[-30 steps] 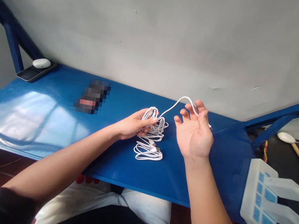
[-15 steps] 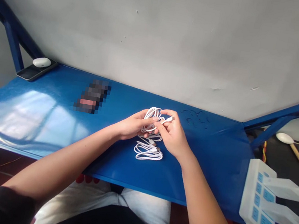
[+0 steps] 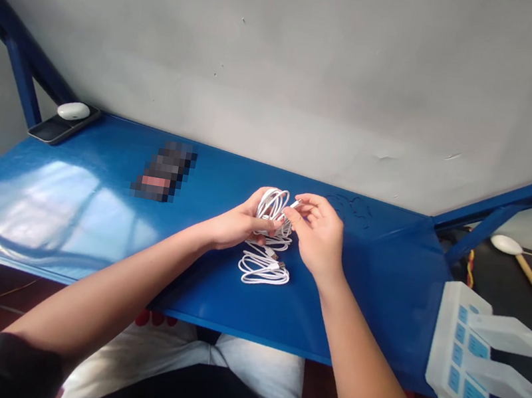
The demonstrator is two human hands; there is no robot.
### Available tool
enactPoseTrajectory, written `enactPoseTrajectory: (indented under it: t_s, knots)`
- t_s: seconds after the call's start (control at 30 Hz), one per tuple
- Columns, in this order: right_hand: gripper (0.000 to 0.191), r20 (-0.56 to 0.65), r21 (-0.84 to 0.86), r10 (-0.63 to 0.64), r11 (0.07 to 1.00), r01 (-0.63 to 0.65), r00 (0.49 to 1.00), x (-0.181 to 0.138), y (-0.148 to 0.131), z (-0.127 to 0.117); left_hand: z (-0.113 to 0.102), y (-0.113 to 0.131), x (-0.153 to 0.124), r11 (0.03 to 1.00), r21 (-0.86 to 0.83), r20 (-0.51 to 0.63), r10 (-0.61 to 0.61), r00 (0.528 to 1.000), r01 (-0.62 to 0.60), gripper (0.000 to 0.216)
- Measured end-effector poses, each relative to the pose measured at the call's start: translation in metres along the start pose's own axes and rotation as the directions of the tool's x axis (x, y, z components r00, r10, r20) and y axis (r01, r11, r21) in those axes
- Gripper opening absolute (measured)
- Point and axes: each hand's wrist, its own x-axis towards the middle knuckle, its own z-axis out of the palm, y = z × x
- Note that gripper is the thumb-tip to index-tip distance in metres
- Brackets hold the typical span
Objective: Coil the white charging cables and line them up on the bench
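Observation:
My left hand (image 3: 240,223) is closed around a coiled white charging cable (image 3: 273,201), its loops standing up between thumb and fingers. At the right of the coil, my right hand (image 3: 317,231) pinches the cable's white plug end. Both hands are held above the blue table (image 3: 202,283). Below them on the table lies another coiled white cable (image 3: 262,271), with metal connectors at its upper right. More white loops show just under my left hand; I cannot tell which cable they belong to.
Pixelated dark object (image 3: 167,170) lies left of my hands. A white oval case (image 3: 73,111) rests on a dark phone-like slab (image 3: 49,130) at the far left. Thin black strands (image 3: 347,210) lie behind my right hand. A white power strip (image 3: 461,354) with plugged adapters stands right.
My right hand has shifted slightly right and turned the plug end, which now points differently. My left hand and its coil stay nearly in place.

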Motion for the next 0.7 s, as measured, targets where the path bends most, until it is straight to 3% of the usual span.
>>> enactPoseTrajectory:
  t_s: [0.2,0.3,0.47,0.7]
  knots:
    - [0.025,0.007,-0.049,-0.085,0.995,0.085,0.996,-0.004,0.002,0.005,-0.002,-0.010,0.004,0.967,0.194,0.074,0.151,0.986,-0.163,0.064]
    - [0.029,-0.020,-0.033,-0.074,0.997,0.073,0.997,-0.008,0.001,0.010,-0.004,-0.016,0.008,0.918,0.326,-0.002,0.239,0.971,-0.225,0.060]
    - [0.031,-0.063,-0.032,-0.146,0.989,0.144,0.987,-0.015,0.003,0.019,-0.011,-0.025,0.014,0.726,0.651,-0.077,0.354,0.932,-0.222,0.035]
    - [0.032,-0.039,-0.194,-0.274,0.946,0.261,0.961,-0.018,0.006,0.019,-0.009,-0.022,0.009,0.543,0.820,-0.048,0.377,0.925,-0.179,0.025]
